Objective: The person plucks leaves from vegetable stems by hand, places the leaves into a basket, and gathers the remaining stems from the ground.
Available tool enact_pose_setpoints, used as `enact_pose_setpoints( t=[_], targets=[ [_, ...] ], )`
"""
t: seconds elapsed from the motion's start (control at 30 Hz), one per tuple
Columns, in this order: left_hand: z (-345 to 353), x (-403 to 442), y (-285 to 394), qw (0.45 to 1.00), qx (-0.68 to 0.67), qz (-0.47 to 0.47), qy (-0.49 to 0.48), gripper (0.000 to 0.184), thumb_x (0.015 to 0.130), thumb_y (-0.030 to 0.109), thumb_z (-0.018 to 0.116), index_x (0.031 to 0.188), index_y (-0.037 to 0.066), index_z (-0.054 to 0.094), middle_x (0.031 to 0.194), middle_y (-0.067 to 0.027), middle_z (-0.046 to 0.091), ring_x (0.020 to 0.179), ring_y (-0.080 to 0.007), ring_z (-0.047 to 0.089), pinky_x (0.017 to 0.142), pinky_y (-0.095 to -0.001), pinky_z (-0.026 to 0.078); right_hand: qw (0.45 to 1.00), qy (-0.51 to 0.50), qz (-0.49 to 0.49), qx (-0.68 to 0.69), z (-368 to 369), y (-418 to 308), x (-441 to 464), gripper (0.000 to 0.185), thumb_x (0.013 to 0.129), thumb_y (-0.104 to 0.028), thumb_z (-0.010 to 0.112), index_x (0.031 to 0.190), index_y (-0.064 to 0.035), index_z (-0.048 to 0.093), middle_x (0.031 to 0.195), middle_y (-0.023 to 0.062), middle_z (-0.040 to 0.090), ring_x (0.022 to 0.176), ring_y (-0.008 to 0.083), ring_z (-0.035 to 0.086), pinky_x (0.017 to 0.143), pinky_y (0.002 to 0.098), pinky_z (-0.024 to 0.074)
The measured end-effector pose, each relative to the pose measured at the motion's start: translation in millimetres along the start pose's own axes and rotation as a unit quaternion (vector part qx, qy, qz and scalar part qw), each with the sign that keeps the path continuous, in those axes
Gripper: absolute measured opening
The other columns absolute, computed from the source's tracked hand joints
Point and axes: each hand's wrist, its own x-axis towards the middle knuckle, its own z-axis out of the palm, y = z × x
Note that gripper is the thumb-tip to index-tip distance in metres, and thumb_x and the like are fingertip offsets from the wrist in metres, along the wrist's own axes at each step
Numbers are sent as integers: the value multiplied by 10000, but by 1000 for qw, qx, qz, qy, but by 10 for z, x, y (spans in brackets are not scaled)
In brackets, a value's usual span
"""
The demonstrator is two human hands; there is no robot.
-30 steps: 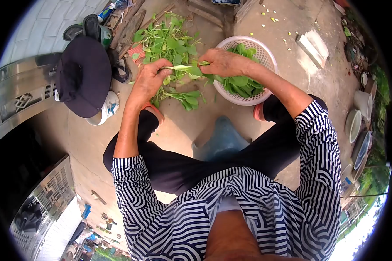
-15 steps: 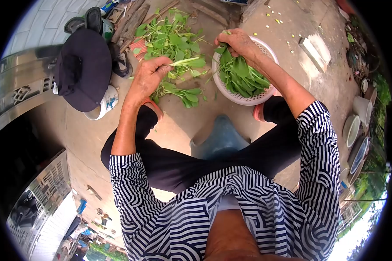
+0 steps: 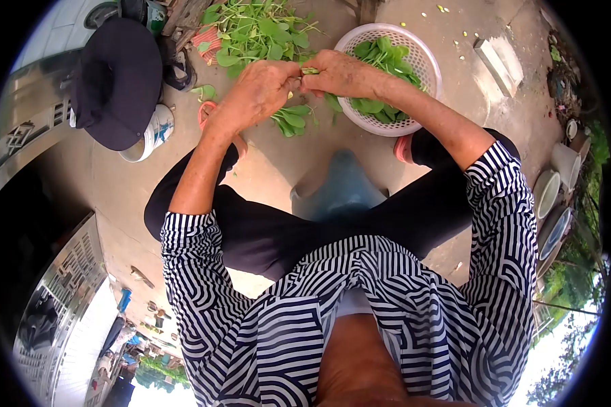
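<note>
My left hand [image 3: 261, 93] and my right hand [image 3: 343, 73] meet in front of me, fingers pinched together. A green vegetable stem [image 3: 309, 70] shows between them; most of it is hidden by the fingers. Just right of my right hand stands a pale plastic colander [image 3: 436, 76], holding picked leafy greens [image 3: 390, 60]. Beyond my left hand lies a heap of uncut leafy greens [image 3: 268, 32] on the ground. A few loose leaves [image 3: 292, 122] rest below my hands.
A blue plastic stool [image 3: 339, 190] is between my legs. On the left, a dark hat [image 3: 119, 85] sits on a white bucket [image 3: 157, 132]. A pale block [image 3: 495, 68] lies to the right, and several basins [image 3: 547, 193] line the right edge.
My right hand has left the colander and moved left, and the leaves it held there are out of it. My left hand has moved right, bringing the stem to meet it.
</note>
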Motion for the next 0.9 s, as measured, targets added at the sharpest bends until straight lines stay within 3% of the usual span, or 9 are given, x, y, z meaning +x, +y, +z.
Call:
enact_pose_setpoints(
  t=[0.17,0.23,0.3,0.43,0.53,0.57,0.63,0.7,0.9],
  targets=[
    [-58,44,-54,989,-113,-78,57,148,810,125,545,860,0,606,644,-121,566,568,-193,525,551,-302,413,985,128,-34,112,51,-4,-6,239,778,-253,491,679,-41,539,580,-47,456,511,68,418,464,234,327],
    [-95,56,-152,909,-387,-135,76,144,857,109,531,883,-18,594,614,14,483,558,-72,419,527,-211,351,919,134,12,371,-51,-172,-101,193,777,-254,500,691,-85,538,590,-68,409,465,30,329,407,204,240],
    [-129,87,-278,911,-383,-119,96,164,853,99,539,929,-36,593,639,-2,522,534,-72,415,525,-199,357,900,137,1,413,-123,-156,-159,157,779,-244,500,724,-103,540,598,-69,404,439,17,258,382,192,174],
    [-263,304,-763,930,-285,-106,205,280,831,109,563,1087,-3,555,863,-69,620,657,-97,543,594,-215,440,877,130,95,453,-168,105,-147,174,801,-194,540,846,-27,564,638,-48,463,422,19,272,369,178,227],
    [-221,428,-1279,899,184,-65,393,397,714,280,645,1028,43,593,921,-177,621,750,-390,585,706,-425,465,918,114,130,357,-91,68,-211,176,759,-212,593,738,-37,602,634,-11,515,445,41,312,393,195,265],
    [-188,401,-1435,899,184,-73,391,397,714,280,645,1028,43,593,921,-177,621,750,-390,585,706,-425,465,918,108,133,358,-103,30,-222,176,759,-212,593,738,-37,602,634,-11,515,445,41,312,393,195,265],
    [40,251,-1772,937,18,-301,177,246,729,236,590,869,38,633,787,-138,640,804,-237,624,628,-353,486,926,89,129,343,-108,-19,-229,181,814,-180,563,892,-19,588,662,-22,528,412,0,316,355,147,236],
    [509,42,-2033,955,35,-277,102,198,761,197,514,722,48,639,697,-135,636,765,-283,617,675,-368,480,923,82,143,347,-108,-57,-251,175,790,-183,569,858,-24,597,667,-12,532,431,18,324,374,167,257],
    [1513,-597,-2289,948,243,-193,-66,179,770,133,477,885,96,610,893,-144,607,889,-302,575,757,-399,463,912,71,171,367,-125,-60,-239,190,773,-183,564,870,-23,597,673,-4,530,444,31,329,392,181,276]
  ],
)
